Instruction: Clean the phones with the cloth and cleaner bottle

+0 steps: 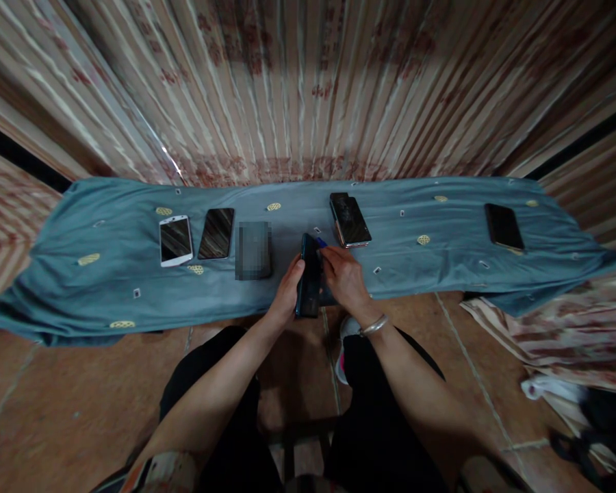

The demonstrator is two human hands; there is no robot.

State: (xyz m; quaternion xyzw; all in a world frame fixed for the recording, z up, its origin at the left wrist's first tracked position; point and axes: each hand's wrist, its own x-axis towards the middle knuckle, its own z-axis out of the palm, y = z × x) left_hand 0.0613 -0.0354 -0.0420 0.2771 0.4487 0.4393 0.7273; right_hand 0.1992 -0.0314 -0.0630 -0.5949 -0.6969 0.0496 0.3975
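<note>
My left hand [289, 282] is closed around the edge of a dark smartphone [309, 281], which it holds upright and tilted above the near edge of the cloth. At the phone's upper right side, my right hand [345, 277] pinches a small blue object [321, 242]; its kind is too small to make out. A metal bangle [374, 324] circles the right wrist. Just beyond the right hand lies a stack of dark phones [351, 218]. Left of my left hand is a blurred-out rectangular item [253, 251], its surface masked by pixelation.
A blue-green cloth [292, 198] covers the long narrow table. A white-framed phone [175, 241] and a black phone [216, 233] lie at left, and another dark phone [504, 226] at far right. Pleated curtains [308, 89] hang behind. Dark straps [595, 438] lie on the tiled floor.
</note>
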